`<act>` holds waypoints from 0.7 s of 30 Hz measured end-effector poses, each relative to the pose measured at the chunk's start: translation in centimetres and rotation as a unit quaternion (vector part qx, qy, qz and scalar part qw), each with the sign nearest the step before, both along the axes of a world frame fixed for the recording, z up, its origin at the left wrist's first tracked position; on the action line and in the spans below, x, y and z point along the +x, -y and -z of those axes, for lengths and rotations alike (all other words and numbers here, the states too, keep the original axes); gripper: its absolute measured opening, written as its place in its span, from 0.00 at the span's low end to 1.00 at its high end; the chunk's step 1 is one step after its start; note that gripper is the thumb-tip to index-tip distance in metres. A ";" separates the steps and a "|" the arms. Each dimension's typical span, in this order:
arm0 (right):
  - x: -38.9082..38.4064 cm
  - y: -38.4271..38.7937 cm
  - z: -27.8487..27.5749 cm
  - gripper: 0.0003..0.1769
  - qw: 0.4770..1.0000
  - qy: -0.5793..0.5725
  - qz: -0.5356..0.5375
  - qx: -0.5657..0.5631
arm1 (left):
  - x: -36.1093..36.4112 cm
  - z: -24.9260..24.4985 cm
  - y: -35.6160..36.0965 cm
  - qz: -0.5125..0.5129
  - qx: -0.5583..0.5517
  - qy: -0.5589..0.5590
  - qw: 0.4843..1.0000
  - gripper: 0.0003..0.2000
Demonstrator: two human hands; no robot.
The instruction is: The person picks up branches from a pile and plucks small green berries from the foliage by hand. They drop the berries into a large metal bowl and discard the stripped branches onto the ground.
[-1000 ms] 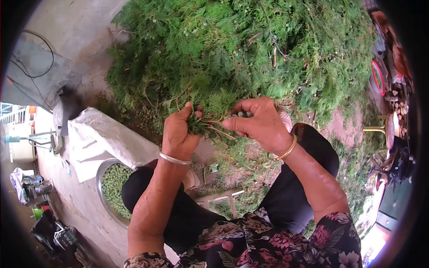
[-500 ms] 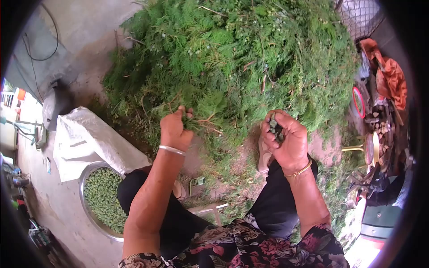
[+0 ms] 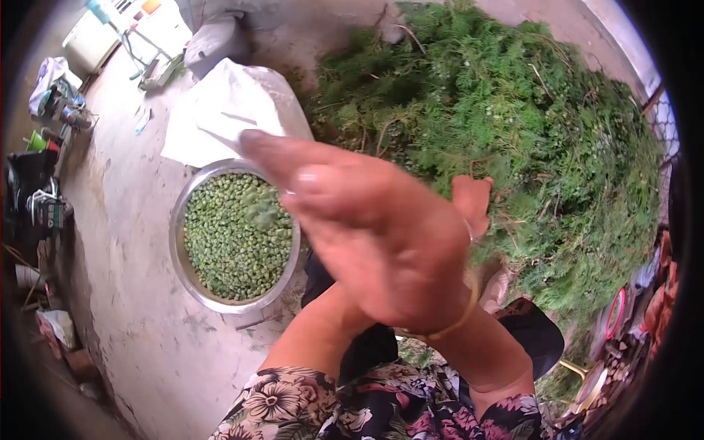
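Right hand [image 3: 389, 242] crossed over left forearm [image 3: 326, 319], fingers at the bowl [image 3: 178, 246].
Right fingers extended, loosely spread (blurred by motion); the crossing apparently brings them within reach of the cones [image 3: 231, 257], small, rounded and green, inside the round, smooth metal rim. Left hand [image 3: 471, 199] rests at the feathery branches [image 3: 579, 169], presumably to keep its place; its grip cannot be determined.

No text, label, brand, number or sign can be read

Short floral-print sleeves [image 3: 275, 403], black trousers, and a thin gold-coloured bangle [image 3: 463, 312].
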State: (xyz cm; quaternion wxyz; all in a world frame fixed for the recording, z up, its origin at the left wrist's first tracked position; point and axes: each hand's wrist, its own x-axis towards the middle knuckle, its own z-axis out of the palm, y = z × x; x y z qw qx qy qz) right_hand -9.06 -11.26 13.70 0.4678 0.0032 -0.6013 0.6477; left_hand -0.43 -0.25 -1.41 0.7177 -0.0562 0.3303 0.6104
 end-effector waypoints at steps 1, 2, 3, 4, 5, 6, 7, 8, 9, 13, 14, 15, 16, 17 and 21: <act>-1.4 0.5 -0.7 0.15 0.982 -0.024 -0.103 -0.154 | -0.7 0.4 0.0 0.013 0.056 -0.030 0.998 0.03; -2.5 0.8 -1.1 0.16 0.930 -0.045 -0.203 -0.303 | -1.0 0.5 0.0 0.005 0.053 -0.033 0.998 0.03; -3.0 0.7 -1.1 0.16 0.927 -0.045 -0.212 -0.305 | -0.8 0.3 -0.2 0.011 0.025 -0.011 1.000 0.03; -3.1 0.4 -1.1 0.19 0.953 0.025 -0.181 -0.241 | -1.5 -1.4 0.3 0.017 -0.003 0.013 1.000 0.04; -3.1 0.2 -1.0 0.21 0.969 0.093 -0.147 -0.173 | -1.6 -1.8 0.3 0.004 -0.035 0.004 0.999 0.03; -2.9 0.2 -1.1 0.21 0.968 0.094 -0.152 -0.174 | -2.2 -1.5 0.3 -0.001 -0.037 0.005 0.999 0.03; -2.3 0.1 -1.2 0.24 0.956 0.098 -0.159 -0.228 | -2.5 -0.9 0.3 0.014 -0.007 -0.022 1.000 0.03; -1.2 -0.1 -1.5 0.28 0.942 0.102 -0.158 -0.278 | -2.3 -0.5 0.0 0.036 0.026 -0.046 0.998 0.04; 0.5 -0.3 -1.9 0.23 0.925 0.078 -0.163 -0.335 | -2.3 -1.0 0.0 0.049 0.035 -0.039 0.997 0.04; 10.3 0.4 0.3 0.16 0.945 0.211 0.008 -0.248 | -4.5 -1.5 0.5 0.106 0.060 -0.037 0.992 0.07; 12.7 0.7 1.8 0.14 0.934 0.258 0.048 -0.242 | -4.8 -1.6 0.3 0.118 0.063 -0.043 0.990 0.08; 14.7 0.9 3.3 0.12 0.912 0.304 0.092 -0.260 | -4.7 -3.0 0.6 0.109 0.038 -0.028 0.993 0.09; 16.5 1.0 4.8 0.10 0.886 0.346 0.132 -0.280 | -4.5 -4.2 1.1 0.098 0.009 -0.016 0.995 0.11; 17.9 0.9 6.2 0.10 0.884 0.339 0.149 -0.286 | -4.4 -3.8 1.2 0.117 0.010 -0.018 0.993 0.11; 22.3 -0.5 10.3 0.09 0.827 0.321 0.338 -0.314 | -2.3 -4.7 2.0 0.135 0.039 0.005 0.990 0.07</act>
